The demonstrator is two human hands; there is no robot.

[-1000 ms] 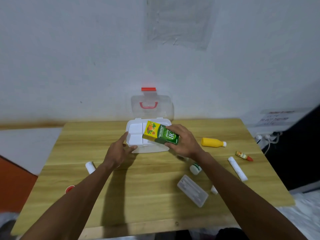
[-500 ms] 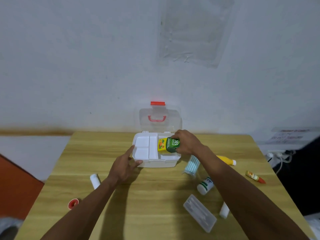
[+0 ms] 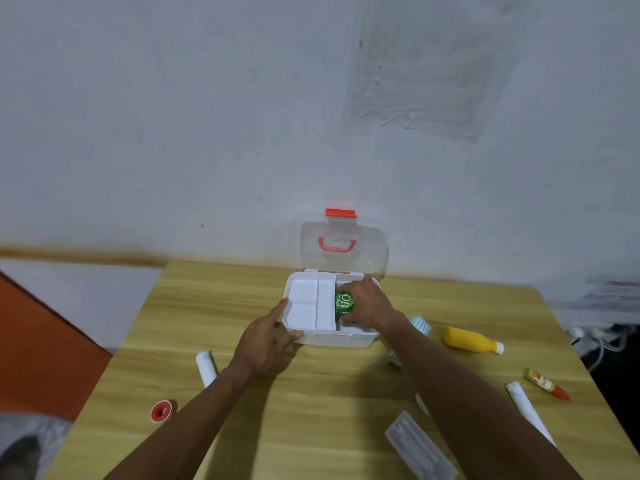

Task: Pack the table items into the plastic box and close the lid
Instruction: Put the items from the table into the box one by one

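Note:
A white plastic box (image 3: 332,337) stands at the back of the wooden table, its clear lid (image 3: 343,247) with a red handle and red latch raised against the wall. A white divided tray fills the box's left half. My right hand (image 3: 367,304) is inside the right half, gripping a green carton (image 3: 344,303) that sits low beside the tray. My left hand (image 3: 266,341) rests against the box's front-left corner, fingers spread on its wall.
Loose on the wooden table (image 3: 311,410): a white tube (image 3: 206,367), a red-cored tape roll (image 3: 161,410), a yellow bottle (image 3: 472,340), a small orange tube (image 3: 545,383), a long white tube (image 3: 528,408), a clear flat case (image 3: 420,448), a striped pack (image 3: 420,325).
My right hand carried the green carton from above the box's front down into its right half. The left hand stayed at the box's corner. The camera tilted up.

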